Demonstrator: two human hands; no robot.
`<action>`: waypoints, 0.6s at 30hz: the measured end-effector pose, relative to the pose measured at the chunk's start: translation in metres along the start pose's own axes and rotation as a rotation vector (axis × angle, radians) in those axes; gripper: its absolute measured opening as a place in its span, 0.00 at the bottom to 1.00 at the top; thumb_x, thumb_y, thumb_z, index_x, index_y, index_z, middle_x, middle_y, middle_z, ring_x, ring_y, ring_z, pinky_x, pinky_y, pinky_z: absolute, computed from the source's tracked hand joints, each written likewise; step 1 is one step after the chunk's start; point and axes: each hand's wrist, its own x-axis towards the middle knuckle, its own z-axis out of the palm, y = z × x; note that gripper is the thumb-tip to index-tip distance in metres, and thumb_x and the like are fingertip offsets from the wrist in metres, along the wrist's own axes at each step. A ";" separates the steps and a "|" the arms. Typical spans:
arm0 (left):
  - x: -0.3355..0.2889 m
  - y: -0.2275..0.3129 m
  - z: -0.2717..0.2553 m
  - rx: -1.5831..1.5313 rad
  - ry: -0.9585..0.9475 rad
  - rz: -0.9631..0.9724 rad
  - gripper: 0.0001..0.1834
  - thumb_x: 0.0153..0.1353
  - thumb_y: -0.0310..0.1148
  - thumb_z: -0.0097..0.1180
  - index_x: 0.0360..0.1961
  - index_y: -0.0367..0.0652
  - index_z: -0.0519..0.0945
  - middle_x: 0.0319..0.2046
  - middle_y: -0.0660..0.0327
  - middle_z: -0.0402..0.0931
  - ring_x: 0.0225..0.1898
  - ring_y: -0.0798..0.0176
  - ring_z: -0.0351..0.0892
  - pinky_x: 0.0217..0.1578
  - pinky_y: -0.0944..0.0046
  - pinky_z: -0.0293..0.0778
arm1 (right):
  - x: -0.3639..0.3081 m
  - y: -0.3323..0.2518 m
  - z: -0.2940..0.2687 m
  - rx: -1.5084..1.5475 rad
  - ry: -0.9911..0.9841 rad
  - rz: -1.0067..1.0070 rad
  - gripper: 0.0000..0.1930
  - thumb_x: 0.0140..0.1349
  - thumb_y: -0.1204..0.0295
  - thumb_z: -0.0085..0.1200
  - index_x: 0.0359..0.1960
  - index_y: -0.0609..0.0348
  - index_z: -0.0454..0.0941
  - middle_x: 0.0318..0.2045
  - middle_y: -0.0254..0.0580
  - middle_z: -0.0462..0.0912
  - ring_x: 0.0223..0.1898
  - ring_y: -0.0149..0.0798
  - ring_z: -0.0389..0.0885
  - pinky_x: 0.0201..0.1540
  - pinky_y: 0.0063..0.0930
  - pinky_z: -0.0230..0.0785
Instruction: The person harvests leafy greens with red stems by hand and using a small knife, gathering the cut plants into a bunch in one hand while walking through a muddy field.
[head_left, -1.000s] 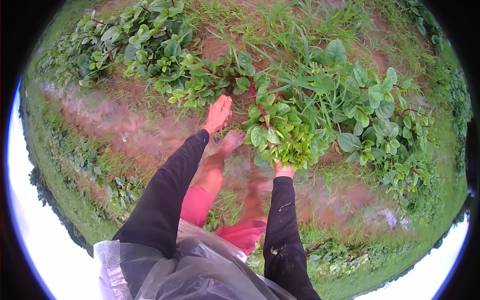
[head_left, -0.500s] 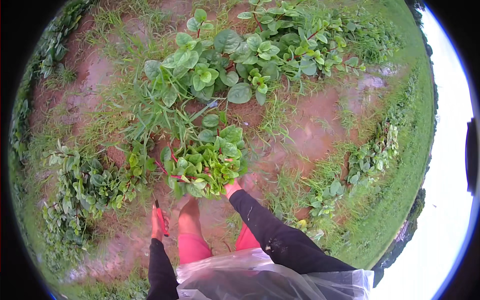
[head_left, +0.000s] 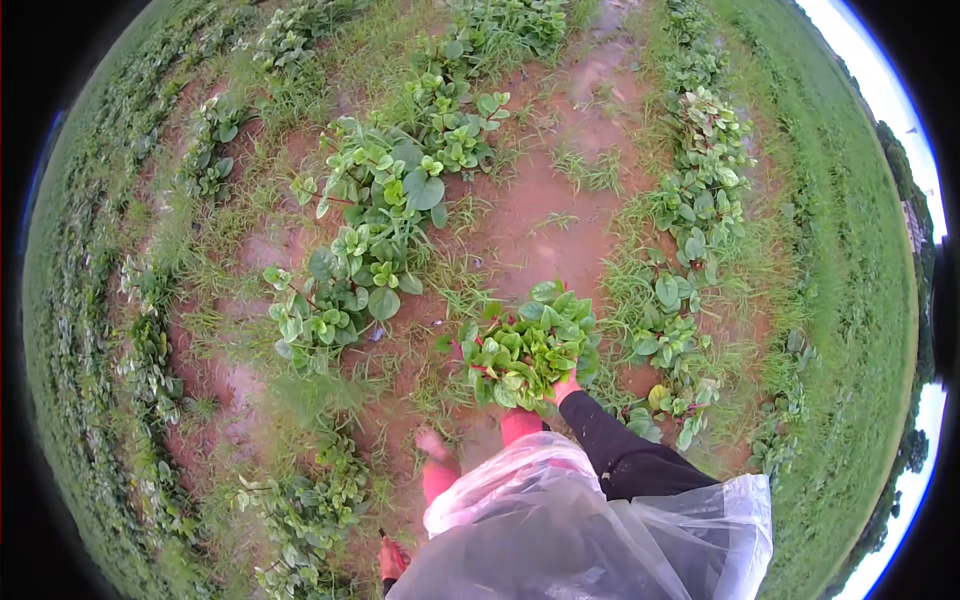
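Observation:
My right hand (head_left: pixel 563 388) grips a thick bunch of cut leafy greens (head_left: pixel 525 350) by its stems and holds it out in front of me, above wet red soil. My left hand (head_left: pixel 392 560) hangs low beside my body at the lower edge of the view. It is small and partly hidden, and a thin dark thing sticks up from it, but I cannot tell what it is. I wear black sleeves and a clear plastic raincoat (head_left: pixel 560 530). My bare foot (head_left: pixel 432 445) stands on the mud below pink trouser legs.
A row of the same leafy plants (head_left: pixel 385 230) grows ahead on the left, and another row (head_left: pixel 690 230) runs along the right. Between them lies a wet red mud path (head_left: pixel 560 220) with grass tufts. More plants (head_left: pixel 300 510) grow near my left side.
My left hand has drawn back from the plants and dropped to my side. The view has swung round to a different stretch of rows. The bunch stays in my right hand.

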 end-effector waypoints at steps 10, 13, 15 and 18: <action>-0.094 0.163 0.118 0.148 -0.047 0.317 0.26 0.64 0.61 0.46 0.33 0.47 0.72 0.17 0.68 0.66 0.14 0.71 0.62 0.11 0.70 0.56 | -0.083 0.122 -0.110 0.017 0.085 0.408 0.34 0.59 0.42 0.42 0.66 0.36 0.62 0.70 0.35 0.60 0.72 0.49 0.49 0.68 0.75 0.25; -0.111 0.196 0.140 0.225 -0.135 0.409 0.24 0.65 0.58 0.47 0.33 0.46 0.73 0.16 0.67 0.69 0.13 0.71 0.64 0.10 0.69 0.57 | -0.096 0.145 -0.091 -0.006 0.109 0.566 0.34 0.60 0.41 0.41 0.67 0.37 0.61 0.70 0.32 0.58 0.72 0.48 0.48 0.68 0.73 0.24; -0.108 0.185 0.170 0.346 -0.094 0.327 0.24 0.66 0.58 0.47 0.34 0.46 0.73 0.16 0.67 0.69 0.13 0.71 0.64 0.10 0.69 0.57 | -0.125 0.186 -0.047 -0.103 0.034 0.697 0.34 0.61 0.41 0.40 0.68 0.38 0.60 0.71 0.31 0.57 0.72 0.47 0.47 0.68 0.71 0.24; -0.080 0.200 0.214 0.639 -0.249 0.576 0.25 0.67 0.57 0.45 0.33 0.44 0.76 0.17 0.65 0.73 0.14 0.71 0.68 0.13 0.69 0.61 | -0.176 0.281 -0.030 -0.004 0.337 0.796 0.36 0.61 0.39 0.41 0.68 0.38 0.60 0.71 0.31 0.58 0.72 0.48 0.48 0.68 0.71 0.24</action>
